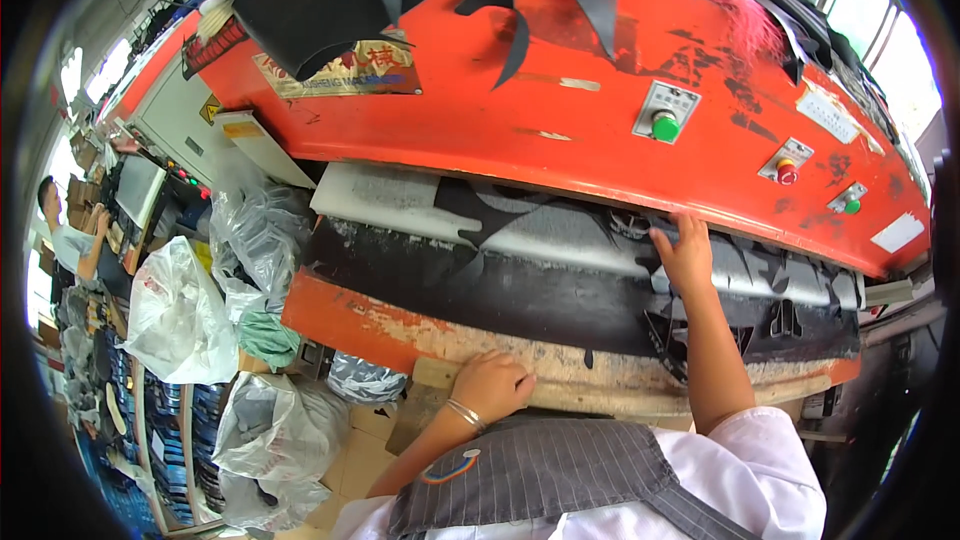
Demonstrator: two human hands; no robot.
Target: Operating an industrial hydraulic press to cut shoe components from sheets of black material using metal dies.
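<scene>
My right hand (687,258) reaches forward to the lower edge of the red press beam (430,125), thumb and fingers apart. Just left of its thumb, partly under the beam, sits a dark metal cutting die (629,226); I cannot tell whether they touch. Beneath lies a sheet of grey-white material (560,238) with black cut-out gaps and scraps along it, on a black cutting bed (480,285). My left hand (492,386) rests on the wooden front rail (600,399), fingers curled, nothing visible in them.
More dies stand near the front: one small (786,319), one larger (664,342) partly behind my right forearm. The beam carries green (665,126) and red (787,173) buttons. Black sheets (310,15) drape over it. Plastic bags (180,315) stand left; another person (75,245) works beyond.
</scene>
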